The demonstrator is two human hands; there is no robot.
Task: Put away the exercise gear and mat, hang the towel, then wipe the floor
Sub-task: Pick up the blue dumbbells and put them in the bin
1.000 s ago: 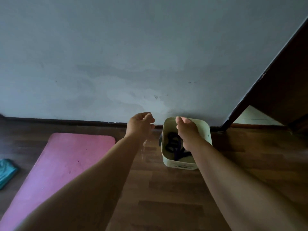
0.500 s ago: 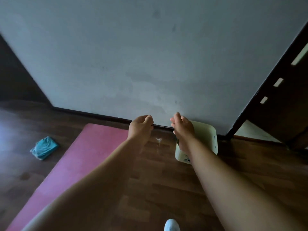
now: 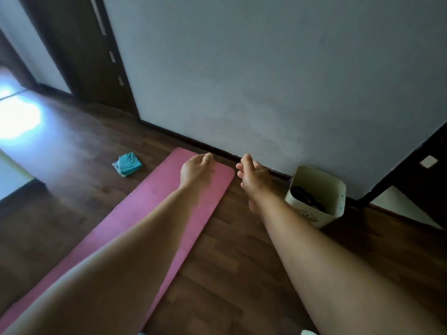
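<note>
My view has swung left, so the bin (image 3: 316, 197) now sits off to my right. Can't make out the dark stuff inside. Left hand (image 3: 196, 170) hangs loosely curled over the mat (image 3: 145, 213), right hand (image 3: 252, 176) relaxed, both empty. Towel (image 3: 127, 163) lies crumpled beside the mat.
</note>
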